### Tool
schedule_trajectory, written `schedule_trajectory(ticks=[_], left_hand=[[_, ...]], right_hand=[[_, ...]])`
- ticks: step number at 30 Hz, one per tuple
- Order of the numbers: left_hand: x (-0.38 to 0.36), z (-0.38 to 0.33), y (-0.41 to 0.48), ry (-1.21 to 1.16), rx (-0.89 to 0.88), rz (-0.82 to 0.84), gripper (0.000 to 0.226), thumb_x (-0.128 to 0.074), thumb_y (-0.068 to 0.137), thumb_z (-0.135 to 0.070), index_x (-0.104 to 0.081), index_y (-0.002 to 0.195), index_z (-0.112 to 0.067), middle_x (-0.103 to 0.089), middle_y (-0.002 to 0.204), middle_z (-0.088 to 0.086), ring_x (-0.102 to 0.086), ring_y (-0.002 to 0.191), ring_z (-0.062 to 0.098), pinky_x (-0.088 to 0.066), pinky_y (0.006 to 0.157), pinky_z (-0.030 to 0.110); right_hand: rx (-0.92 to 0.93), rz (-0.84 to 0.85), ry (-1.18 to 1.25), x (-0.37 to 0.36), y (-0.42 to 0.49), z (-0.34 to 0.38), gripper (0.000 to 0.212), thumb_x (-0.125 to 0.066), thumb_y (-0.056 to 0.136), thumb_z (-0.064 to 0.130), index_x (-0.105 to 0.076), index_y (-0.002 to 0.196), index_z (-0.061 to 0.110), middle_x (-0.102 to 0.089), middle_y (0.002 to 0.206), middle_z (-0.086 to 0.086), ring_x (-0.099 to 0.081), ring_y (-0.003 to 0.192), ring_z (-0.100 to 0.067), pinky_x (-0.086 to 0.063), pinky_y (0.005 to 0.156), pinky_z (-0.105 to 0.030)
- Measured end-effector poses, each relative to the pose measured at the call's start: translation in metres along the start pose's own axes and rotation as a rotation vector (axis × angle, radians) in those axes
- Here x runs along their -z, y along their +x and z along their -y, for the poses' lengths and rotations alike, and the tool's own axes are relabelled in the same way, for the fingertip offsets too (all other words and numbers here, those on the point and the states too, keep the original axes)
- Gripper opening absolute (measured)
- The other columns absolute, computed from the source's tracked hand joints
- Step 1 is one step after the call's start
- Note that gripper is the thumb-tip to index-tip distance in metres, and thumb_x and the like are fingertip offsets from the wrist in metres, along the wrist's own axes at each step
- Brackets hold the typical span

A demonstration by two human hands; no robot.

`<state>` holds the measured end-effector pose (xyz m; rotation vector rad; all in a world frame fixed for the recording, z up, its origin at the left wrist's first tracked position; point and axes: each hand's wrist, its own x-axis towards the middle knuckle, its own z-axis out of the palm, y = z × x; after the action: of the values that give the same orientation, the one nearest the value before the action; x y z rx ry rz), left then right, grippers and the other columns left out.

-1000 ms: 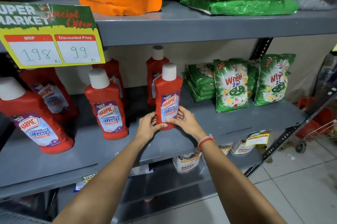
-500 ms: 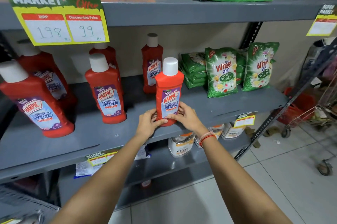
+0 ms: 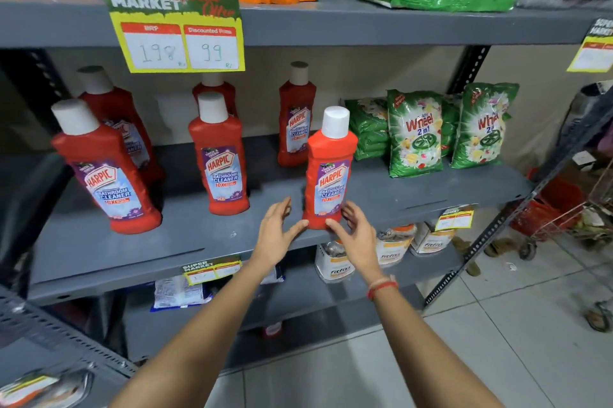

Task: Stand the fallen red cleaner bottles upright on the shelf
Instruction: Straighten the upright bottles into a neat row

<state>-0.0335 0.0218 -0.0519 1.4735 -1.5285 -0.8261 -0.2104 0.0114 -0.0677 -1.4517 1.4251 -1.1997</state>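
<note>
A red cleaner bottle [image 3: 328,172] with a white cap stands upright near the front edge of the grey middle shelf [image 3: 185,241]. My left hand [image 3: 277,228] is just left of its base with fingers spread, the fingertips at the bottle's foot. My right hand [image 3: 356,231] is open at the right of the base, fingertips close to it. Several more red bottles stand upright: one at the front left [image 3: 106,172], one in the middle [image 3: 220,158], one at the back [image 3: 297,119], two behind them partly hidden.
Green detergent packs [image 3: 414,135] stand at the shelf's right. A yellow price sign [image 3: 179,29] hangs from the upper shelf, which carries orange and green bags. White jars [image 3: 335,261] sit on the shelf below. A trolley [image 3: 570,228] stands on the tiled floor at right.
Both hands have loosened from the bottle's base and their fingers have spread. The bottle stays upright on the shelf. The camera has shifted so the shelf sits further right.
</note>
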Motion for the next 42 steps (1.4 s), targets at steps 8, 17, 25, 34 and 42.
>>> schedule_trajectory(ticks=[8,17,25,34,42], left_hand=[[0.093,0.027,-0.025,0.007,0.009,-0.549,0.033,-0.058,0.088,-0.023,-0.055,0.114,-0.002,-0.05,0.114,0.02,-0.055,0.089,0.016,-0.048,0.082,0.026],[0.122,0.037,0.013,0.017,0.134,-0.208,0.058,-0.054,0.089,-0.036,-0.036,0.138,-0.01,-0.053,0.135,0.01,-0.052,0.121,0.019,-0.038,0.103,0.03],[0.127,0.039,0.003,0.069,0.061,-0.244,0.038,-0.06,0.087,-0.025,-0.059,0.12,-0.007,-0.068,0.114,0.012,-0.06,0.098,0.011,-0.047,0.089,0.024],[0.116,0.037,-0.038,0.08,0.001,-0.222,0.045,-0.059,0.085,-0.037,-0.06,0.12,-0.009,-0.07,0.111,0.008,-0.065,0.098,0.013,-0.051,0.092,0.029],[0.113,0.029,-0.05,0.07,0.018,-0.224,0.043,-0.06,0.085,-0.034,-0.059,0.121,-0.009,-0.07,0.111,0.009,-0.065,0.097,0.012,-0.051,0.09,0.023]], right_hand=[[0.209,-0.004,-0.059,-0.088,-0.035,0.039,0.021,-0.055,0.092,0.019,-0.059,0.107,0.005,-0.06,0.103,-0.008,-0.061,0.092,-0.019,-0.049,0.083,-0.021],[0.09,0.339,-0.152,-0.15,0.037,0.085,0.057,-0.055,0.092,0.017,-0.028,0.14,0.0,-0.039,0.145,-0.021,-0.037,0.134,-0.032,-0.031,0.113,-0.044],[0.087,0.444,-0.07,-0.144,0.028,0.086,0.045,-0.058,0.089,0.01,-0.039,0.13,0.006,-0.058,0.126,-0.019,-0.059,0.113,-0.026,-0.048,0.097,-0.034],[0.146,0.456,-0.052,-0.125,-0.006,0.071,0.051,-0.059,0.09,0.019,-0.036,0.135,0.013,-0.058,0.129,-0.014,-0.057,0.116,-0.02,-0.046,0.103,-0.039],[0.118,0.445,0.014,-0.117,-0.019,0.072,0.05,-0.06,0.089,0.014,-0.038,0.134,0.009,-0.059,0.125,-0.013,-0.058,0.111,-0.015,-0.047,0.098,-0.028]])
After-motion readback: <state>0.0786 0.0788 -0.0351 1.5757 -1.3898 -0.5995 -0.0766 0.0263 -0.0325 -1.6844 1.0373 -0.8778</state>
